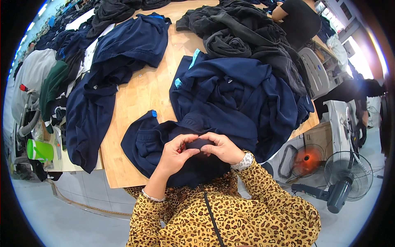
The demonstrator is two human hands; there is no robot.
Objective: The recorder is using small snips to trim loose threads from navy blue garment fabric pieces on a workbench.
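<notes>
A navy garment [144, 142] lies bunched at the near edge of the table, partly hanging toward my lap. My left hand [176, 153] and my right hand [223, 149] pinch a dark folded part of it, raised between them with the fingertips almost meeting. Both hands are closed on the cloth, thumbs toward me. Something small and red shows at my left palm; its kind is hidden. Just beyond my hands is a large heap of navy garments [242, 92] with light blue tabs at its left side.
Dark grey garments [251, 35] are piled farther back. More navy garments [129, 43] drape over the table's left side. The wooden tabletop [142, 96] shows between the piles. A standing fan [347, 177] is at right, a green bucket [40, 150] at left. Another person [298, 22] is at far right.
</notes>
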